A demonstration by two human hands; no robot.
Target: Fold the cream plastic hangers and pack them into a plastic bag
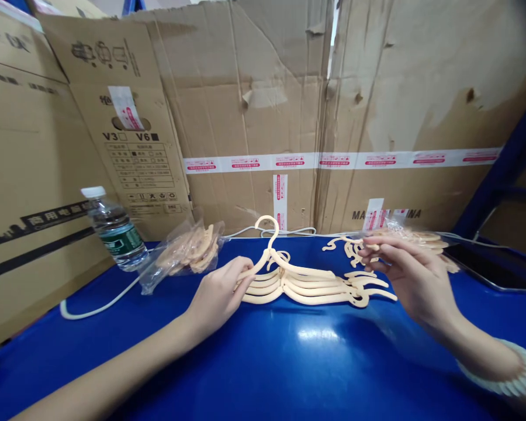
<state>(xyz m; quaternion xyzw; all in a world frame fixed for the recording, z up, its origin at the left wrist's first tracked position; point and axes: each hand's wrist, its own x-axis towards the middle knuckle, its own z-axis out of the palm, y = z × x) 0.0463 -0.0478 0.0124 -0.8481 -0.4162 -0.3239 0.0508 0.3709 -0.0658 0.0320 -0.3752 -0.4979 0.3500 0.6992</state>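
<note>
Blue tabletop (263,368) carries stacked hangers (318,299); left hand (221,292) is closed on the upper hanger (300,269), right hand (414,272) pinches a small piece (373,248). Joining seems in hand, calling for careful alignment.

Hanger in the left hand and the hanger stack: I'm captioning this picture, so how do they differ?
The left hand holds the hanger by one arm; the hanger stack lies on the blue tabletop. The hanger's hook stands up, while the hooks seen at the stack sit lower. The hanger is single; the stack has several. Both are pale cream.
</note>
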